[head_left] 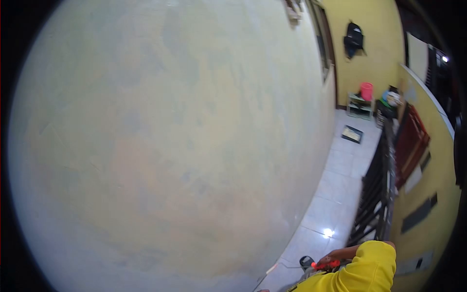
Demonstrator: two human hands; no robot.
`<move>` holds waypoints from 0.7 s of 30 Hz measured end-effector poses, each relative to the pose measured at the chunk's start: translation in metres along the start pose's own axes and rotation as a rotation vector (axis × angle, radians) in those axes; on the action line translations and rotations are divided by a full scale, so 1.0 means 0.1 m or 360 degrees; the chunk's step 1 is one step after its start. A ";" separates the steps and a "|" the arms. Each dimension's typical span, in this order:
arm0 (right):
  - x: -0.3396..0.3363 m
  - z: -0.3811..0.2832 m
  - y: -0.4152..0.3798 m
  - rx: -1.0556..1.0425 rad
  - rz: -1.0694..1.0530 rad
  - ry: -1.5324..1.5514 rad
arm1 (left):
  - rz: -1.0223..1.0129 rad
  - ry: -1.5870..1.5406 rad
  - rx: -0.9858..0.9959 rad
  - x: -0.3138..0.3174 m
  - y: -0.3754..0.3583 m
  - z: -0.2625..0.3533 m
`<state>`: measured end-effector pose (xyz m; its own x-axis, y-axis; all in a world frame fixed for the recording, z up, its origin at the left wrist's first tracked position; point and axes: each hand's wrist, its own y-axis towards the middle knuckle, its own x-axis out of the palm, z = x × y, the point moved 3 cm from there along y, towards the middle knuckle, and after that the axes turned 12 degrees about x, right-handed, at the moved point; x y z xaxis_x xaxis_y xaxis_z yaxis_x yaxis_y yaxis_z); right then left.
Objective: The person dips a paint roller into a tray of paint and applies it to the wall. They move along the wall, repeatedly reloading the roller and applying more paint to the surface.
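Note:
My right hand (332, 257) is low in the view, below the yellow sleeve (372, 265), with its fingers closed round a red-orange handle (321, 265). A thin metal rod runs left from the handle to a small pale roller-like head (272, 268) near the foot of the wall. The large wall (170, 146) has patchy, cloudy paint in pale yellow, green and pink. At the bottom edge shows a sliver of skin that seems to be my left hand (263, 290); its fingers are hidden.
White tiles (331, 185) form a narrow walkway beside a dark railing (384, 185). Farther along are a black tray (352, 134), a small rack (360, 106) with a pink bucket (366, 91), and a hanging black backpack (354, 39). A dark sandal (306, 262) is near my hand.

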<state>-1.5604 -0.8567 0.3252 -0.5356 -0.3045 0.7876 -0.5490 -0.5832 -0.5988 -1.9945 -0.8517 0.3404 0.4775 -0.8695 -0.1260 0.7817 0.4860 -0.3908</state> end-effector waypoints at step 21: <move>2.96 0.60 1.41 -0.1345 0.2154 0.1644 | 0.0111 0.0075 -0.0050 -0.40 -0.42 -0.15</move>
<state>-1.7576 -1.0739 0.4824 -0.7597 0.5156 -0.3963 0.5541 0.1942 -0.8095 -2.0526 -0.8384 0.3481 0.5106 -0.8371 -0.1964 0.7337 0.5433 -0.4081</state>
